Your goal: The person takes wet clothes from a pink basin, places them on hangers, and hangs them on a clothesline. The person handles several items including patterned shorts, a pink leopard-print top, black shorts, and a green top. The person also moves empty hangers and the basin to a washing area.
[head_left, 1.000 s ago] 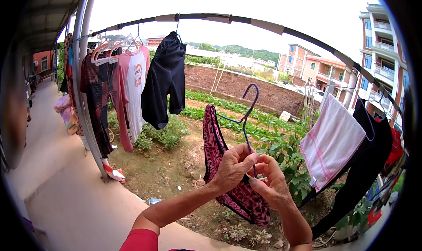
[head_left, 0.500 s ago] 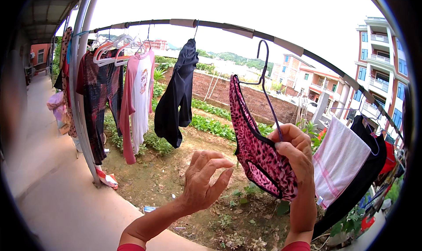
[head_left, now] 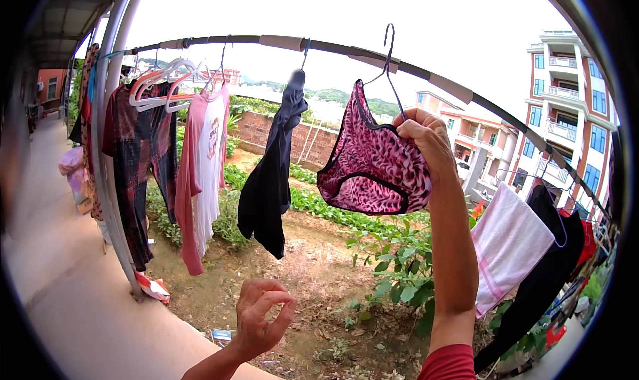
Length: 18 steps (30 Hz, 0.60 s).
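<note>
right fingers (head_left: 408, 128) pinching hanger (head_left: 390, 57) and pink underwear (head_left: 379, 160), raised higher, left fingers (head_left: 274, 299) lowered, curled together, empty

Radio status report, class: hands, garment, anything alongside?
Right hand gripping pink leopard-print briefs on thin dark hanger. Left hand curled, visibly empty. Black fabric trousers hanging left of briefs.

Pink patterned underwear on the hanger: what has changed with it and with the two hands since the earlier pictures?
The underwear and hanger moved up toward the pole, lifted by the right hand. The left hand let go and moved down and to the left. The right hand's grip stayed on them; the black trousers and white towel still hang.
</note>
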Each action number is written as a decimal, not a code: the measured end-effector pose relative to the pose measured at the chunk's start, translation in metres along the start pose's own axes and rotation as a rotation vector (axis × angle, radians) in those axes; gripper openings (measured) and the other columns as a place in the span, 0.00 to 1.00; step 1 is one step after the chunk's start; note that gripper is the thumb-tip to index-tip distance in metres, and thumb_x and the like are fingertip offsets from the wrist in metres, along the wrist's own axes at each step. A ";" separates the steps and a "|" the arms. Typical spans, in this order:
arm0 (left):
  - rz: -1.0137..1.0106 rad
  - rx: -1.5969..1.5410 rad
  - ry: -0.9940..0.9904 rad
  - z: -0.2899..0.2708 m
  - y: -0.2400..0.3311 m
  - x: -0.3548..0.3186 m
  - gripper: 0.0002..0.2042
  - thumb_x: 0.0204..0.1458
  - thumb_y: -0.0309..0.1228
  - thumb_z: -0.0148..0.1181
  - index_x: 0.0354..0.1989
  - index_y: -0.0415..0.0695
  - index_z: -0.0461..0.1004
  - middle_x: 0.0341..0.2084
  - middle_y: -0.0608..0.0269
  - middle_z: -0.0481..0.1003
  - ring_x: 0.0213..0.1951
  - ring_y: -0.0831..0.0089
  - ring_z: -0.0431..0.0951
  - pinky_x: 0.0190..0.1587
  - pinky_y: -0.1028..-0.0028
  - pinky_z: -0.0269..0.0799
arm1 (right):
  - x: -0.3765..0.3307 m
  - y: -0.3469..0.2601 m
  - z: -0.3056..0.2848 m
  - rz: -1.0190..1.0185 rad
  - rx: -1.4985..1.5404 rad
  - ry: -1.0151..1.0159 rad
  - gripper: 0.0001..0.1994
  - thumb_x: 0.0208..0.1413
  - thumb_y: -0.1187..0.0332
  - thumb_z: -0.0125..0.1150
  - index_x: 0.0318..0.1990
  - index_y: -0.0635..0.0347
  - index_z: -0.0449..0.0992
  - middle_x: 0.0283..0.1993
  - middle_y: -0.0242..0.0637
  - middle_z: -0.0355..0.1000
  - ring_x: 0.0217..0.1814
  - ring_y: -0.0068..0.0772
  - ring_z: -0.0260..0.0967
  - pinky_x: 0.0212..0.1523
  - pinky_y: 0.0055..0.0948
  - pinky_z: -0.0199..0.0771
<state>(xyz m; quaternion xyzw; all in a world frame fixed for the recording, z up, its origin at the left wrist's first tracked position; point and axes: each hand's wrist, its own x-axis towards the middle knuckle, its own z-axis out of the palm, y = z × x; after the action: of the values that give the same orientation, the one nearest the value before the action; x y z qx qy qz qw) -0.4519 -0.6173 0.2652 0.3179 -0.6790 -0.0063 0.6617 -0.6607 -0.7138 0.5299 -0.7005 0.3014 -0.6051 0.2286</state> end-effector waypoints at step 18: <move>0.048 -0.146 -0.255 -0.102 -0.092 0.039 0.05 0.37 0.20 0.63 0.24 0.41 0.73 0.26 0.61 0.72 0.34 0.66 0.71 0.36 0.70 0.65 | 0.087 0.024 0.081 0.093 -0.085 0.161 0.08 0.39 0.74 0.54 0.29 0.67 0.74 0.22 0.32 0.69 0.22 0.21 0.64 0.26 0.20 0.66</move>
<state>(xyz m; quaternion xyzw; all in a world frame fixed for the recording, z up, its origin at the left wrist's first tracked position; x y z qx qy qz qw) -0.3180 -0.6664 0.2734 0.2491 -0.7628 -0.0803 0.5913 -0.5767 -0.7953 0.5614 -0.6439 0.3764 -0.6349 0.2015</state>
